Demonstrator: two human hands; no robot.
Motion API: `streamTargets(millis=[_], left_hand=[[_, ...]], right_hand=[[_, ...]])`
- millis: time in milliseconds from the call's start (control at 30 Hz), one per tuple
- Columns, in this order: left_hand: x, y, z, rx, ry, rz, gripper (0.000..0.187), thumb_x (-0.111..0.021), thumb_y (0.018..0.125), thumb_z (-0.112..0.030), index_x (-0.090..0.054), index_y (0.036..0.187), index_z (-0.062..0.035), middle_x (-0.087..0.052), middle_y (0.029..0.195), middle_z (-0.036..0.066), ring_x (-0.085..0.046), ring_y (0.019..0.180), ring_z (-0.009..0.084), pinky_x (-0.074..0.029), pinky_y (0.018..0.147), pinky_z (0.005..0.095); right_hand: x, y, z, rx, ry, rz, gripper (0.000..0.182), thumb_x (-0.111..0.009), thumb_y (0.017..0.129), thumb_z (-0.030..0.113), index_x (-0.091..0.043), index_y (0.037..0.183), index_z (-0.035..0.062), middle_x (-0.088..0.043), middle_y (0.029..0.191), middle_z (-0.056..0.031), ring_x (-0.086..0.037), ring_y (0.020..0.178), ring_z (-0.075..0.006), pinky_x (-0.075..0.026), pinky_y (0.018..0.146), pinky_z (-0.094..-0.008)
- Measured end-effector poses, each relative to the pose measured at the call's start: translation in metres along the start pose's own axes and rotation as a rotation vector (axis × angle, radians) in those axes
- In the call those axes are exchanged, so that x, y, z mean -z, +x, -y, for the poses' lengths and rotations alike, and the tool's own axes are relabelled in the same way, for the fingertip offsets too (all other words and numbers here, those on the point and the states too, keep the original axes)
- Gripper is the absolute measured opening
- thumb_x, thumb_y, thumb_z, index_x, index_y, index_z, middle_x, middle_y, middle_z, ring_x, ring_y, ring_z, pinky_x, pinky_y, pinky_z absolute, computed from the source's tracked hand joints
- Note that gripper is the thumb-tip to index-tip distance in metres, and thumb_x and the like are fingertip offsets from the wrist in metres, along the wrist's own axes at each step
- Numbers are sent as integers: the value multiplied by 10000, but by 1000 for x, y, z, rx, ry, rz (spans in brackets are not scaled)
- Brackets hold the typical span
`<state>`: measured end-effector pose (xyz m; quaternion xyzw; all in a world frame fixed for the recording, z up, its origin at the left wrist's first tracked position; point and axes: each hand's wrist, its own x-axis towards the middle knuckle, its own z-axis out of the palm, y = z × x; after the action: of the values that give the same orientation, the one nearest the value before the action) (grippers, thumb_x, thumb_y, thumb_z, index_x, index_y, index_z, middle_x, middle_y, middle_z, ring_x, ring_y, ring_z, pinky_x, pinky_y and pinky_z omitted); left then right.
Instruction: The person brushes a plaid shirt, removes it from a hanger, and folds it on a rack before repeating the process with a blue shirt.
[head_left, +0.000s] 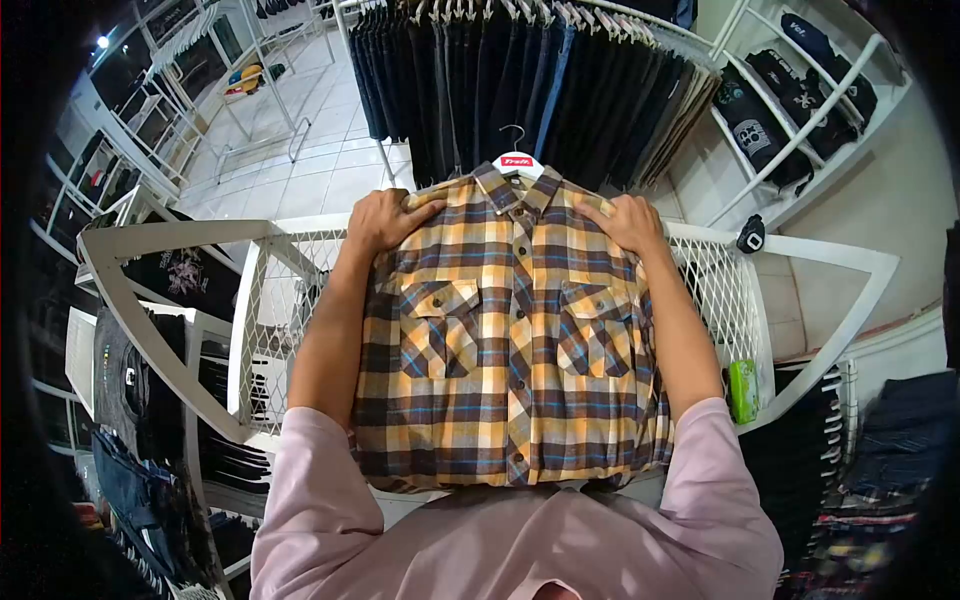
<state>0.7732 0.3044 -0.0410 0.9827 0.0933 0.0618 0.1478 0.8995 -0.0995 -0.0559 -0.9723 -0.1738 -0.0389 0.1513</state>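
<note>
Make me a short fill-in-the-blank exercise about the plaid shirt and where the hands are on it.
1. The plaid shirt hangs on a ____ hanger.
2. The left hand and the right hand both rest on the shirt's ____.
3. The shirt has ____ buttoned chest pockets.
4. Beyond the shirt hangs a row of ____ trousers.

Missing words: white; shoulders; two; dark

Clothing shop interior. Pale tiled floor (300, 150), brightly lit. White mesh surface (720, 290) in front, rail of dark hanging trousers (520, 80) behind it. White wall shelves (800, 110) with folded dark garments at right, more racks at left.
</note>
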Motion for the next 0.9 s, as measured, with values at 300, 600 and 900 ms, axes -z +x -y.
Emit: streamTargets(millis=[300,600,900], left_hand=[[1,1,0,28,13,28,934,-559,825,-863,-768,881,46,-723,806,292,-737,816,429,-582,734,493],[-5,2,4,46,-14,29,936,-580,798,-872,-771,854,42,-723,771,266,-734,760,405,-582,705,482],[-3,5,0,74,-52,76,971,-587,775,-890,-757,818,65,-724,771,276,-742,766,412,-596,711,481]], right_hand=[[4,1,6,-27,-8,25,943,-626,741,903,-736,664,-31,-703,708,-258,-713,690,-388,-559,677,-496],[7,1,6,-40,-14,56,929,-638,732,900,-749,654,-18,-701,678,-243,-719,682,-379,-566,682,-485],[11,-3,5,-41,-9,53,912,-644,741,883,-771,698,-18,-720,716,-238,-728,698,-376,-572,699,-481]])
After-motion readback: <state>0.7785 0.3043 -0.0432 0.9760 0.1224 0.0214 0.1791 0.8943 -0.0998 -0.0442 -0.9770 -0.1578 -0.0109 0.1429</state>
